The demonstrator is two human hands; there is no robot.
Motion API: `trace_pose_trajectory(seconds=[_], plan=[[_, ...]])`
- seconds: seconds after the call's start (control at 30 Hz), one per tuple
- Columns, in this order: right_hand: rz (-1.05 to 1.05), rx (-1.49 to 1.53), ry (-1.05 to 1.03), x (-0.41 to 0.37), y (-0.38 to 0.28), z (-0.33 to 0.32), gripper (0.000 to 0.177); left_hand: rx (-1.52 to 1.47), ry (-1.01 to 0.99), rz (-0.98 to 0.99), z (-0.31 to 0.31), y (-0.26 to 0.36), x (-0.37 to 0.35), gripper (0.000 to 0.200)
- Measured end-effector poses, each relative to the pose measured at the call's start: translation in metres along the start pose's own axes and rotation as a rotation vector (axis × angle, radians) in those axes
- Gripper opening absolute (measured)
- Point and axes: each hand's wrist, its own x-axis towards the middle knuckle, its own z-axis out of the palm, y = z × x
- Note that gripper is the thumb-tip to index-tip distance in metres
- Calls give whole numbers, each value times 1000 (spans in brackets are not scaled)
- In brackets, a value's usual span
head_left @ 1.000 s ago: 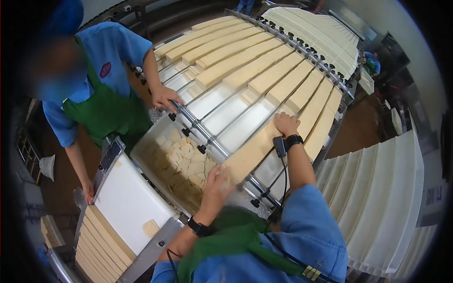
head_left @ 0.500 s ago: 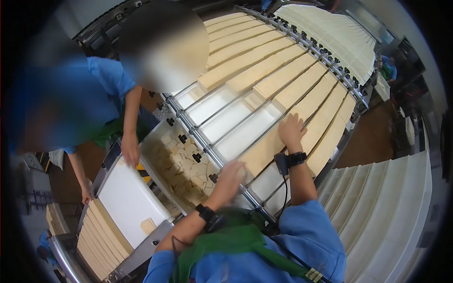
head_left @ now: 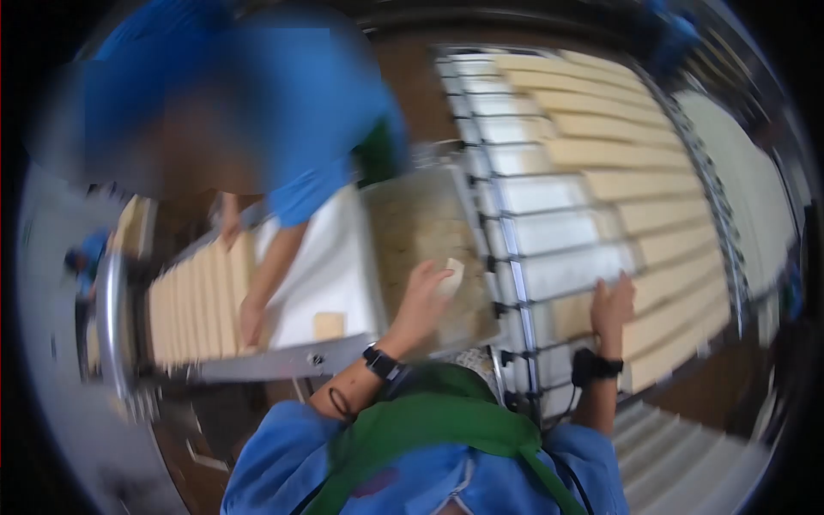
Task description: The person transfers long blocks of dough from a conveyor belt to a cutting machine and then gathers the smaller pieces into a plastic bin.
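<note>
My left hand (head_left: pixel 421 300) is closed on a pale slice (head_left: pixel 452 276), held over the tub (head_left: pixel 371 245) of cut pieces. The pieces in the tub are blurred. My right hand (head_left: pixel 612 307) rests at the near ends of the pale slabs (head_left: pixel 674 262), its fingers apart on the rack. Metal rods and a long rail (head_left: pixel 518 296) divide the white surface (head_left: pixel 549 223) into lanes.
At left a co-worker in blue (head_left: pixel 326 112) leans over a white board (head_left: pixel 330 266), hands at a row of slabs (head_left: pixel 193 300). One small pale piece (head_left: pixel 328 325) lies on that board. Ridged white sheets (head_left: pixel 678 459) stand at lower right.
The view has swung to the left. My left hand has moved from the rail to above the tub and now has a slice in it. The co-worker's arm has reached to the slab row.
</note>
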Motion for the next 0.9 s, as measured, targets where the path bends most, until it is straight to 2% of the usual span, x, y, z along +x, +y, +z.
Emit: trace_pose_trajectory(seconds=[0.03,0.07,0.13,0.2,0.27,0.3,0.4,0.53,0.57,0.63,0.67,0.73,0.77,0.8,0.83,0.9], plan=[[-144,50,82,-2,-2,12,60,20,49,-1,-12,-12,-8,35],[-241,84,65,-1,-10,18,53,41,100,-1,-25,-22,-15,30],[-353,179,15,-8,-49,9,46,-171,112,-241,-50,-31,-33,20],[-516,379,35,-17,-92,6,33,-179,245,-255,-74,-42,-53,14],[-466,642,-225,-36,-148,-14,24,-133,329,-249,-102,-50,-71,12],[-497,677,-273,-47,-173,-18,19,-99,438,-238,-114,-54,-81,11],[-580,714,-408,-77,-237,-19,14,-209,638,-401,-153,-85,-113,14],[-749,779,-542,-118,-313,1,15,137,973,-454,-218,-149,-163,21],[-765,769,-548,-127,-331,5,15,281,977,-597,-237,-163,-179,30],[-956,555,-510,-152,-377,11,15,761,1024,-660,-264,-209,-218,52],[-957,605,-536,-165,-400,19,15,754,1031,-666,-278,-216,-228,52],[-937,698,-591,-186,-436,35,16,769,1043,-983,-298,-228,-242,72],[-913,739,-618,-197,-454,41,17,691,1011,-1040,-307,-235,-245,80],[-1050,752,-546,-214,-485,65,16,679,1012,-1044,-314,-239,-247,80],[-1021,749,-651,-224,-502,80,16,646,940,-1018,-321,-239,-248,81],[-1134,610,-734,-239,-539,106,24,602,861,-992,-330,-239,-249,82]])
